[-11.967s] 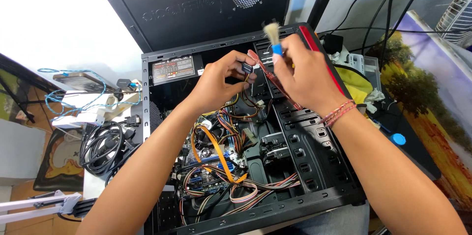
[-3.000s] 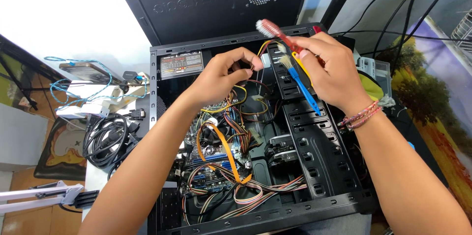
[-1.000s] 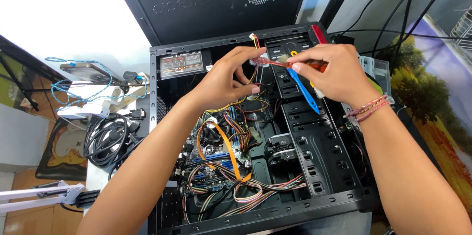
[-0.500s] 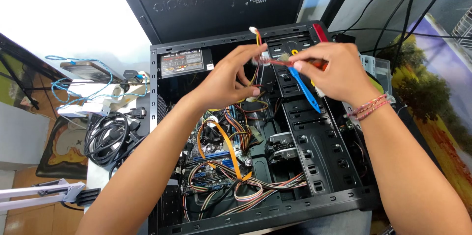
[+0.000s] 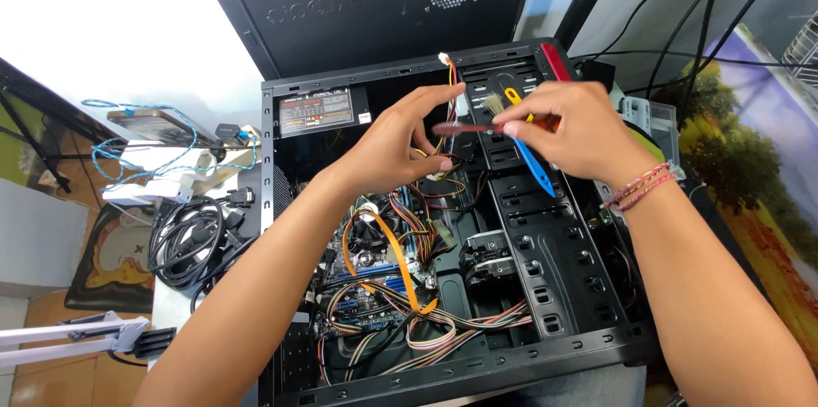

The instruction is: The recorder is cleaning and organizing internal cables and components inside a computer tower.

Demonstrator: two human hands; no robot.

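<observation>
Count: two hands, one open black steel computer case (image 5: 545, 347), one small brush with a blue plastic handle (image 5: 532, 164).
Left hand (image 5: 396, 147): hovering over the case, fingers part-curled, thumb and forefinger pinching a bundle of yellow, red and black wires (image 5: 450, 87) with a white plug.
Right hand (image 5: 575, 130): closed round the brush, bristles up near the wires, handle slanting down over the drive bays.
Surroundings: black coiled cables (image 5: 192, 241) left of the case; a landscape-print mat (image 5: 758, 194) on the right.

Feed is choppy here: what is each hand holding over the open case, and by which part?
Right hand grips a blue-handled brush near its bristle end. Left hand pinches the wire bundle below its white connector.
</observation>
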